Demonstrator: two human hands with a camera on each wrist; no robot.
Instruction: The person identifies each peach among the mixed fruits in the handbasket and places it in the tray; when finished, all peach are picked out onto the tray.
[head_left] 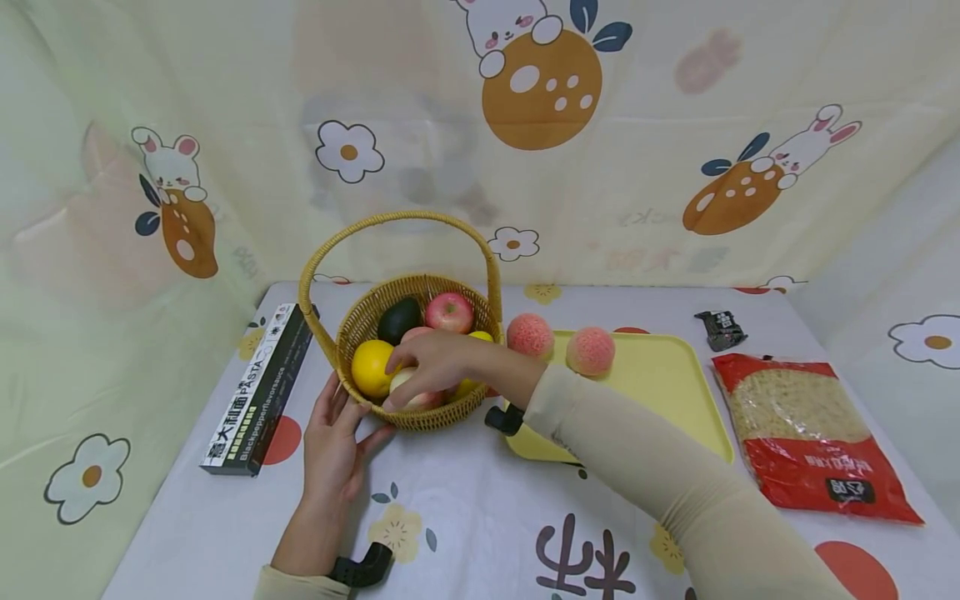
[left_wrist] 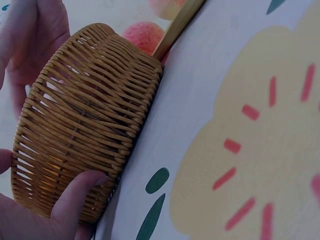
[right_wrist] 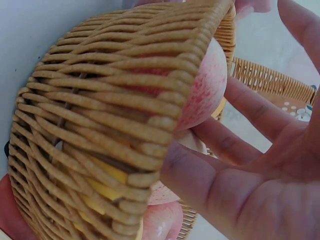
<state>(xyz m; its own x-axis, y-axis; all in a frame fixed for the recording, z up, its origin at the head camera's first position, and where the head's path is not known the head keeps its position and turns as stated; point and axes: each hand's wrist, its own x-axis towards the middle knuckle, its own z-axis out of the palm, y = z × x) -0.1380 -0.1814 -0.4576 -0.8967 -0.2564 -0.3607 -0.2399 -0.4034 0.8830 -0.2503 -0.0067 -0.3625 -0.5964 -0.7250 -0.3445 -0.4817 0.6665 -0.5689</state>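
Observation:
A wicker basket (head_left: 420,421) with an arched handle holds a dark green avocado (head_left: 400,321), a pink apple (head_left: 450,312), an orange (head_left: 371,368) and other fruit partly covered by my right hand (head_left: 442,358). That hand reaches over the rim. In the right wrist view its fingers spread beside a pale pink peach (right_wrist: 207,87) and touch the fruit. My left hand (head_left: 333,446) rests against the basket's near left side. Its thumb (left_wrist: 82,192) lies along the woven wall in the left wrist view, fairly straight.
Two fuzzy pink peaches, one (head_left: 531,336) beside the basket and one (head_left: 591,350) at a yellow tray's (head_left: 667,400) back edge, sit right. A black pasta box (head_left: 258,392) lies left. Far right are a red pasta bag (head_left: 817,433) and a small black packet (head_left: 721,330).

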